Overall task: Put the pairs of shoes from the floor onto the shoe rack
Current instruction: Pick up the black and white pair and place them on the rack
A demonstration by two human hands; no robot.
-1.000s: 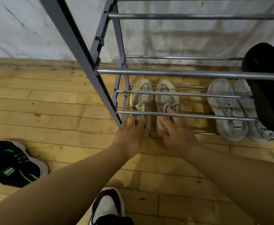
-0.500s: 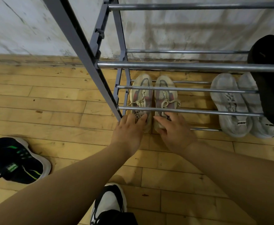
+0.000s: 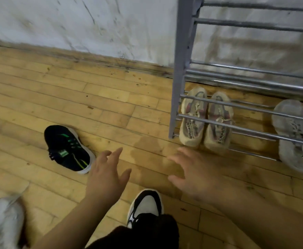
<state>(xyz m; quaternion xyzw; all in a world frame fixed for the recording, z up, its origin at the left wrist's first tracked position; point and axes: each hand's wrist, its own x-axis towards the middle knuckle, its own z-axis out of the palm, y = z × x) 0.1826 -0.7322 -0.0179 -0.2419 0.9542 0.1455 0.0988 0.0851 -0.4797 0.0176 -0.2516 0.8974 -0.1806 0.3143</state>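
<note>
Fingers of the left hand [image 3: 105, 178] and right hand [image 3: 193, 175] are spread, grasping nothing. Beige pair [image 3: 206, 121] sits on the shoe rack [image 3: 180, 69] bottom rails, toes toward the wall. Black sneaker [image 3: 66, 148] lies on the floor [image 3: 111, 105], long axis diagonal.

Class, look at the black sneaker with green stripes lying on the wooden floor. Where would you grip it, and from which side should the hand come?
Take the black sneaker with green stripes at its heel collar, by the opening at the end nearer the camera. It sits upright on its sole, toe pointing towards the wall. The open left hand is nearest, so it would probably do best coming down from above and behind the heel, fingers hooking into the opening.
</note>
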